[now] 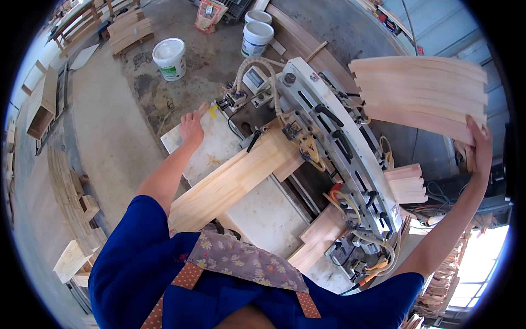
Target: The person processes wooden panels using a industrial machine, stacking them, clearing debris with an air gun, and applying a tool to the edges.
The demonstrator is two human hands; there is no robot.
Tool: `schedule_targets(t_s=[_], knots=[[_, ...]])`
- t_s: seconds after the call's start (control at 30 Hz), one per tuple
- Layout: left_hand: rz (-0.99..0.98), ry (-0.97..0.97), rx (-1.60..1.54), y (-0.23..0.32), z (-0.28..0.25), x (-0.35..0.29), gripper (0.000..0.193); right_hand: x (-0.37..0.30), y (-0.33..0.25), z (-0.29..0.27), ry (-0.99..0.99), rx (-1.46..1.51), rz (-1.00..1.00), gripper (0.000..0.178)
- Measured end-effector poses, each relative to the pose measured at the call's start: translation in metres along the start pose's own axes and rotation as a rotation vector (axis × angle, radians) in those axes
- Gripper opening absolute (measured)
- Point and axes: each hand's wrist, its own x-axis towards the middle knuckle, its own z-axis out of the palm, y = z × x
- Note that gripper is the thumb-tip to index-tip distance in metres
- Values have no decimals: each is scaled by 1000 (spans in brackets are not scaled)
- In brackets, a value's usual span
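At the right, my right hand is closed on the lower right corner of a wide wooden panel with notched ends, held up beyond the machine. My left hand is over the far left part of the machine's pale table, one finger stretched toward a yellow mark at the edge; nothing shows in it. Between my arms stands the woodworking machine, with a long metal beam, black levers and hoses. A long board lies across its table, one end under the beam. Another board lies nearer the beam's near end.
A small notched panel sits behind the beam. White buckets and a paper sack stand on the floor beyond. Stacked boards are at the left, and more wood pieces are piled at the lower right.
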Motion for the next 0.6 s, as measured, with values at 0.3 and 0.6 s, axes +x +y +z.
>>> schedule_targets(t_s=[0.3,0.6], knots=[[369,4,-146,13,-52,-39,45,-98,111,44,70,532,75,42],[111,-861,-1435,132,-172,-73,51,-169,144,153,-240,823,217,29]])
